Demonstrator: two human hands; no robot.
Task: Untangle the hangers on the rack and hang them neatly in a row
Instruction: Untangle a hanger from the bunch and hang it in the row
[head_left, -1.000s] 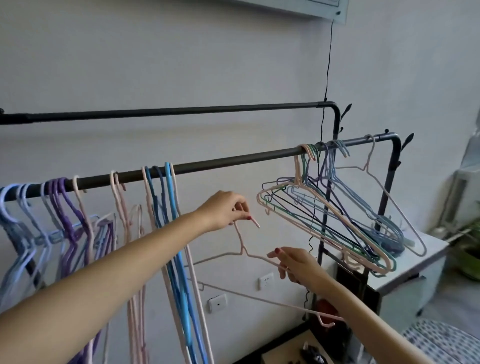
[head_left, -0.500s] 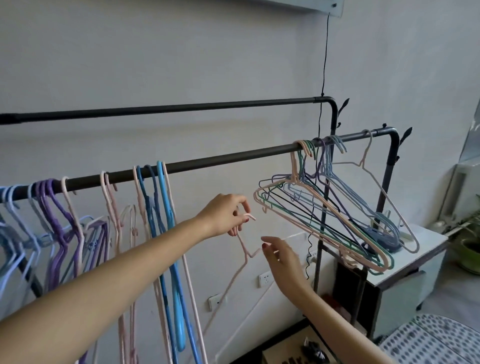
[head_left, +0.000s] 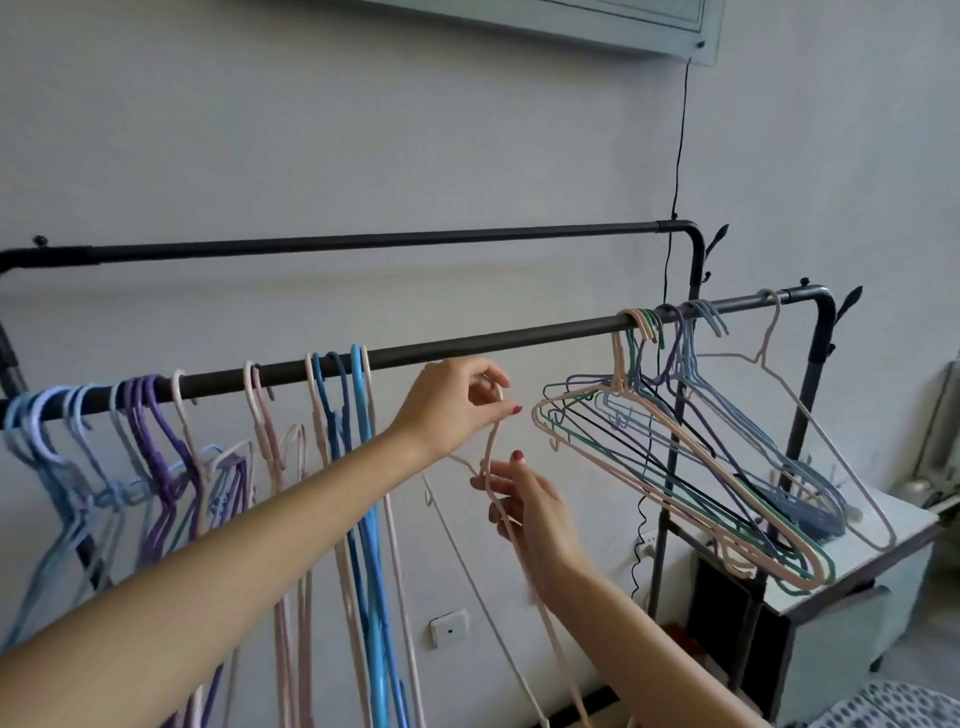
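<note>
A black rack rail (head_left: 498, 340) runs from lower left to upper right. My left hand (head_left: 454, 408) pinches the hook of a pale pink hanger (head_left: 491, 441) just below the rail's middle. My right hand (head_left: 527, 501) grips the same hanger's shoulder lower down; the hanger dangles steeply, off the rail. Blue, purple and pink hangers (head_left: 156, 457) hang along the left part of the rail. A tangled bunch of pink, green, dark and blue hangers (head_left: 691, 462) hangs slanted near the right end.
A second black rail (head_left: 363, 241) runs higher, closer to the wall. A white cabinet (head_left: 883, 566) stands under the rack's right end. A black cable (head_left: 678, 156) drops down the wall. A wall socket (head_left: 449, 629) sits low behind the hangers.
The pink hanger has swung from near level to hanging steeply. My left hand has risen toward the rail with its hook, and my right hand has taken hold of its shoulder again.
</note>
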